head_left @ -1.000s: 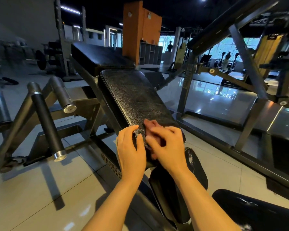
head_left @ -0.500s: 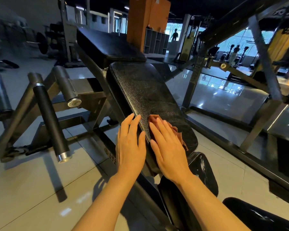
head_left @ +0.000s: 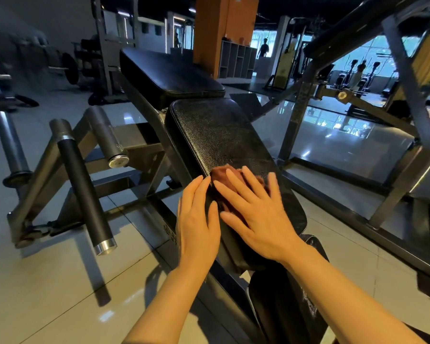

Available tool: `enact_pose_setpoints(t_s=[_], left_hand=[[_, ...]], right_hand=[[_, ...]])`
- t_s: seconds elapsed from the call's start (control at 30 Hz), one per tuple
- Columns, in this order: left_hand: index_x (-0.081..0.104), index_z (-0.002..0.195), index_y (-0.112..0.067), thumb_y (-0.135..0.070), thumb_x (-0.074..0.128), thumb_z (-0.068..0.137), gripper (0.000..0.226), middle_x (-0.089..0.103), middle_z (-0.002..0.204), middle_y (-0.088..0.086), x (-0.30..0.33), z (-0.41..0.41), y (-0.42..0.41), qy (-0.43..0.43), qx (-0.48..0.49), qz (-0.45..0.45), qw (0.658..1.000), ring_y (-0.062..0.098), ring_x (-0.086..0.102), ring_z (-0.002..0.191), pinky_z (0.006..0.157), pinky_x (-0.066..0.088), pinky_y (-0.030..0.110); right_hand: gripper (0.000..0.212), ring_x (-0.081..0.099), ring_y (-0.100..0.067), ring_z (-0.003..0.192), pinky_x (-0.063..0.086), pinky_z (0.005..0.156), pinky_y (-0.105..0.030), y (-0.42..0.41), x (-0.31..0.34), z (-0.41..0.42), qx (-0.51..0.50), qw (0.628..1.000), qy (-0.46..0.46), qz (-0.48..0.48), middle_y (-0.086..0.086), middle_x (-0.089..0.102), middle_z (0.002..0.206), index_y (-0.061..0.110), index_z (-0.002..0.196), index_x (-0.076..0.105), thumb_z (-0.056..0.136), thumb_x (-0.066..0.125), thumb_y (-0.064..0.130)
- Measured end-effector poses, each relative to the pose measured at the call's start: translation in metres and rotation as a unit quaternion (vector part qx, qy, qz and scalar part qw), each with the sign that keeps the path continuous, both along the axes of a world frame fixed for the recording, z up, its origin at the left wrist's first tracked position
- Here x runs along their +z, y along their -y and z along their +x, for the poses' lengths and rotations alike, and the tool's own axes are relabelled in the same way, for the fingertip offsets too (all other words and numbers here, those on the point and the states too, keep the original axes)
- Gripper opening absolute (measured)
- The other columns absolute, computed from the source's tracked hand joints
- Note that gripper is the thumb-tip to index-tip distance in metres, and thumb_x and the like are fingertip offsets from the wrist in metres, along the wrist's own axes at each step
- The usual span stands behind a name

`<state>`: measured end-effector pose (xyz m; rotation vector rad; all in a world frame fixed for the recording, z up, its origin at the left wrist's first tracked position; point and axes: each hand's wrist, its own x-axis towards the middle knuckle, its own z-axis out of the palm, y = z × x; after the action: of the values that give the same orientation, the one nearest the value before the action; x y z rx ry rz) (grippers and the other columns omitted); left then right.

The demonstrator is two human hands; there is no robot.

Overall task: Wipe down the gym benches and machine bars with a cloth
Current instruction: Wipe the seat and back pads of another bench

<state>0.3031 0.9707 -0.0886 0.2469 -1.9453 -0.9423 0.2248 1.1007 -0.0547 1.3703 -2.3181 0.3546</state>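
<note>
A black padded bench pad [head_left: 219, 135] slopes away from me in the middle of the head view. A brown cloth [head_left: 221, 173] lies on its near end. My right hand [head_left: 256, 212] lies flat on the cloth with straight, spread fingers and covers most of it. My left hand [head_left: 197, 219] rests flat along the pad's left edge, fingers straight, its fingertips next to the cloth. A second black pad [head_left: 166, 73] stands higher behind the first.
Left of the bench the machine frame carries a black roller bar [head_left: 82, 187] and a grey steel sleeve [head_left: 106, 137]. A slanted steel frame [head_left: 407, 78] crosses at the right. Another small dark pad [head_left: 286, 294] sits under my right forearm. Pale glossy tiles cover the floor.
Both hands have gone from curled round the bunched cloth at the pad's near end to flat. My right hand has slid up the pad with the cloth under it.
</note>
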Motion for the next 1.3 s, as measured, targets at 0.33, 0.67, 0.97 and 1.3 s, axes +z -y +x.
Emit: enact_pose_setpoints(t_s=[0.33, 0.67, 0.97, 1.3], left_hand=[[0.046, 0.14, -0.014, -0.025, 0.044, 0.095, 0.047, 0.042, 0.144, -0.001, 0.011, -0.008, 0.018, -0.011, 0.002, -0.04, 0.999, 0.004, 0.033, 0.134, 0.111, 0.018, 0.01], [0.045, 0.14, -0.01, -0.008, 0.059, 0.092, 0.05, 0.042, 0.144, 0.002, 0.066, -0.038, 0.083, -0.003, 0.04, -0.084, 0.996, 0.012, 0.037, 0.133, 0.11, 0.019, 0.009], [0.046, 0.14, -0.01, -0.015, 0.064, 0.088, 0.055, 0.042, 0.143, 0.001, 0.079, -0.046, 0.104, 0.019, 0.035, -0.122, 0.992, 0.013, 0.037, 0.133, 0.107, 0.022, 0.012], [0.055, 0.131, -0.014, -0.013, 0.064, 0.089, 0.042, 0.041, 0.142, 0.002, 0.076, -0.05, 0.086, 0.003, 0.068, -0.099, 0.993, 0.015, 0.036, 0.132, 0.101, 0.027, 0.02]], right_hand=[[0.052, -0.002, -0.017, 0.151, 0.015, 0.12, -0.054, 0.024, 0.0, -0.007, 0.004, 0.999, 0.037, -0.036, 0.008, 0.006, 0.164, 0.031, 0.155, 0.015, 0.105, 0.021, 0.044], [0.059, 0.006, -0.021, 0.151, 0.015, 0.119, -0.052, 0.111, 0.06, -0.047, 0.007, 0.998, 0.025, -0.065, 0.002, 0.017, 0.162, 0.026, 0.153, 0.026, 0.099, 0.014, 0.046], [0.053, 0.011, -0.016, 0.15, 0.013, 0.12, -0.05, 0.148, 0.094, -0.073, 0.015, 0.995, 0.03, -0.096, 0.005, 0.023, 0.16, 0.028, 0.151, 0.031, 0.101, 0.023, 0.043], [0.046, 0.014, -0.018, 0.149, 0.015, 0.119, -0.053, 0.128, 0.088, -0.104, -0.084, 0.98, 0.098, -0.151, 0.004, 0.025, 0.16, 0.032, 0.149, 0.036, 0.104, 0.034, 0.041]])
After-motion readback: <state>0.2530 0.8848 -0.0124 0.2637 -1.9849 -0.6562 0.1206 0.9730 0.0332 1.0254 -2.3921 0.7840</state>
